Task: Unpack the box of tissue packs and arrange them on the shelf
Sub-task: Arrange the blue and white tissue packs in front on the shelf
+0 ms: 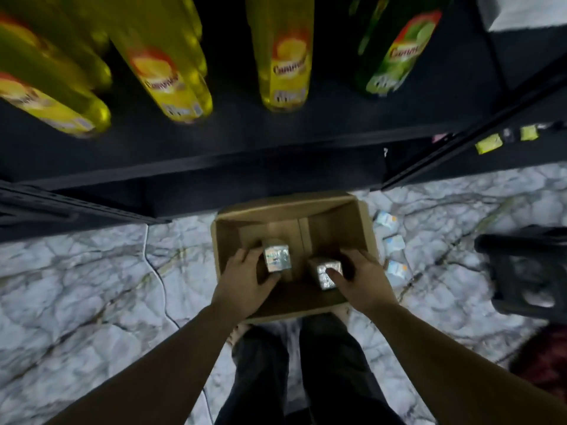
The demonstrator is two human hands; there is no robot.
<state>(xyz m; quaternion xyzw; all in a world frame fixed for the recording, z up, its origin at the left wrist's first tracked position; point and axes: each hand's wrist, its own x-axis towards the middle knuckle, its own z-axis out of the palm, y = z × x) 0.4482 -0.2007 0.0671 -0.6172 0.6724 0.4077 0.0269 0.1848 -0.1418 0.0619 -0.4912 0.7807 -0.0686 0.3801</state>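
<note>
Head view: left hand (pixel 245 279) grips tissue pack (pixel 277 258), right hand (pixel 362 279) grips second pack (pixel 326 273), inside box (pixel 337 210). Risk: glossy wrap slipping during lift.

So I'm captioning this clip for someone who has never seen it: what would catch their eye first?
Probably the two hands reaching down into the open cardboard box on the marble floor, the left hand and the right hand each gripping a shiny tissue pack. Next, the row of bright yellow bottles on the dark shelf above, with one green bottle at its right end.
</note>
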